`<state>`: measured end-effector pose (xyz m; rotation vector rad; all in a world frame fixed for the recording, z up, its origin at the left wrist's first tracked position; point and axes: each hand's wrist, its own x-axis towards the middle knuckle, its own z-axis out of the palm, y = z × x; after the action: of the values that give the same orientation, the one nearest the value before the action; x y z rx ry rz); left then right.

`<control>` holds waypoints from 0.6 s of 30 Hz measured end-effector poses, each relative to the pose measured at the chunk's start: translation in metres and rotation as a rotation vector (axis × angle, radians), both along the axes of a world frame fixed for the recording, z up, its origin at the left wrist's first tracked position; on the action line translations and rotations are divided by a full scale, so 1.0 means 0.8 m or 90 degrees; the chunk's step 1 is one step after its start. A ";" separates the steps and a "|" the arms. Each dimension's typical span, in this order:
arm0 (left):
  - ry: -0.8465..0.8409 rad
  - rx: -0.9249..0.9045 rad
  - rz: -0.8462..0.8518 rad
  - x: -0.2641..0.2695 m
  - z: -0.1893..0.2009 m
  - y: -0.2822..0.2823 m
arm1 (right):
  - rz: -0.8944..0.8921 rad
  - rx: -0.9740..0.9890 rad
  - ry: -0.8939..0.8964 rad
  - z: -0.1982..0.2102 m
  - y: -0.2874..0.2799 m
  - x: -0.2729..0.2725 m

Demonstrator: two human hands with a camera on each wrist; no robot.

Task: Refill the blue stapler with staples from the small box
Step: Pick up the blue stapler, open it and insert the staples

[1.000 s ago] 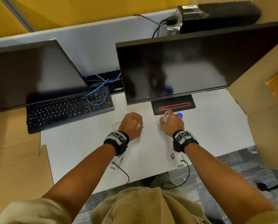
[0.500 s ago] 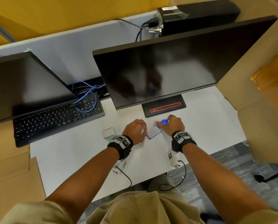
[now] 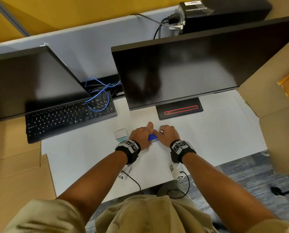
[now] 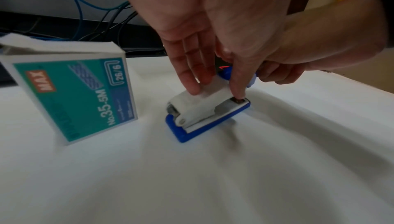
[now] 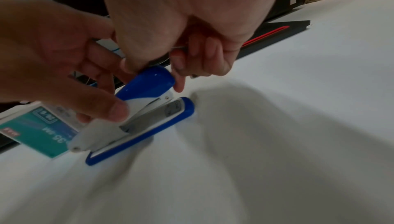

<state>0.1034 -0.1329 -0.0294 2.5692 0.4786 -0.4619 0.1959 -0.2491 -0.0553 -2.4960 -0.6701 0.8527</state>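
Left wrist: left hand on stapler

two monitors, one keyboard, one stapler, one box

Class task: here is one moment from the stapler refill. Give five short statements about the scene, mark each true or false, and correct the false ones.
1. The blue stapler rests with its base on the white desk. True.
2. The staple box stands to the right of the stapler. False: it stands on the left, beside the left hand.
3. The left hand and the right hand both touch the stapler. True.
4. The left monitor and the right monitor show lit documents. False: both screens are dark.
5. A blue cable lies across one end of the keyboard. True.
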 end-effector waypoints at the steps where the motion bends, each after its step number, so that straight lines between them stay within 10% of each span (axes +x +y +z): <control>1: 0.008 0.012 -0.006 -0.002 -0.001 0.002 | 0.016 0.029 0.016 -0.003 0.002 -0.001; 18: -0.087 0.002 0.049 -0.019 0.006 0.007 | 0.150 -0.068 -0.111 -0.018 -0.006 -0.001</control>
<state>0.0884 -0.1275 -0.0247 2.5542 0.5281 -0.2564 0.1950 -0.2541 -0.0694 -2.6455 -1.0200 0.7739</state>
